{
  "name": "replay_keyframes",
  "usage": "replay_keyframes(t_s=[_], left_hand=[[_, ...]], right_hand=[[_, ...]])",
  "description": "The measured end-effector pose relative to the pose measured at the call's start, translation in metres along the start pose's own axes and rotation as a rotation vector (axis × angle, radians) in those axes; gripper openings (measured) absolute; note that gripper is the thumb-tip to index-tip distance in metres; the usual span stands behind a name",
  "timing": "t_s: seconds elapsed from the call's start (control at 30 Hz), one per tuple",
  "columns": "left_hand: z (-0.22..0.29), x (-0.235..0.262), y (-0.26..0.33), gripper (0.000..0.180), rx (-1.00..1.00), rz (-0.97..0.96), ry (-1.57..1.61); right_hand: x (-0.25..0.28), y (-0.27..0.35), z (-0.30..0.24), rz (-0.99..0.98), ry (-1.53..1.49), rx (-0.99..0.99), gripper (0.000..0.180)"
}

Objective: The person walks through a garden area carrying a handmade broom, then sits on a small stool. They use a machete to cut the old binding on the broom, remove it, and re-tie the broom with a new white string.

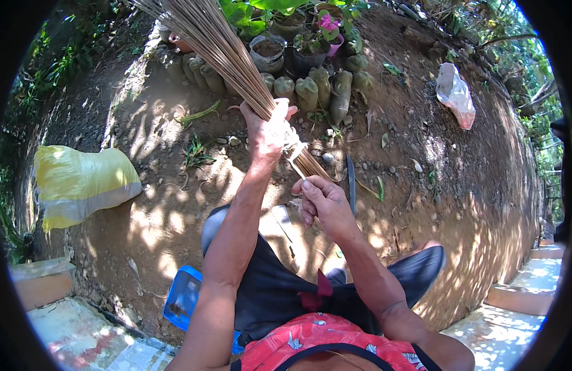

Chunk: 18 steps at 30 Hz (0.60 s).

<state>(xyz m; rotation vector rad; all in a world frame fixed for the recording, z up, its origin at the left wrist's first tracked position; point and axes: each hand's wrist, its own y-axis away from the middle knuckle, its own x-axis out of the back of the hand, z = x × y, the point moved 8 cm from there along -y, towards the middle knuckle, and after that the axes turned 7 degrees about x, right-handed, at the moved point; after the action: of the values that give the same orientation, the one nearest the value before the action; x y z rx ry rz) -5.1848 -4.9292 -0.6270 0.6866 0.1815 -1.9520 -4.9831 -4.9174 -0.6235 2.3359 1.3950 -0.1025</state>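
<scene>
- We saw the left hand (267,133) wrapped tight around a bundle of thin brown sticks (221,52), fingers curled fully about it near its lower end.
- The right hand (322,201), just below the left one, pinched a pale cord (294,153) between thumb and fingers, the other fingers folded in.
- That cord ran up from the pinch to the bundle, where it looped around the sticks right beside the left hand.
- The bundle looked like a stick broom: straight, dry ribs packed close at the tie and spreading as they rose toward the upper left.
- Its short butt end poked out below the left hand, toward the right one.
- A dark blade (351,182) lay on the dirt just right of the bundle's butt.
- Beyond the bundle stood a row of soil-filled bags (307,91) and potted plants (268,52).
- A yellow sack (79,182) lay well to the bundle's left, a white plastic bag (456,94) well to its right.
</scene>
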Motion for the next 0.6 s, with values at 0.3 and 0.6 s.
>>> replay_keyframes(t_s=[0.3,0.6], left_hand=[[-0.007,-0.01,0.0,0.046,0.097,-0.153,-0.03],[-0.021,-0.008,-0.002,0.036,0.285,-0.225,0.148]], right_hand=[[0.055,-0.012,-0.054,0.195,0.634,0.275,0.022],[0.073,-0.022,-0.044,0.246,0.72,0.358,0.024]])
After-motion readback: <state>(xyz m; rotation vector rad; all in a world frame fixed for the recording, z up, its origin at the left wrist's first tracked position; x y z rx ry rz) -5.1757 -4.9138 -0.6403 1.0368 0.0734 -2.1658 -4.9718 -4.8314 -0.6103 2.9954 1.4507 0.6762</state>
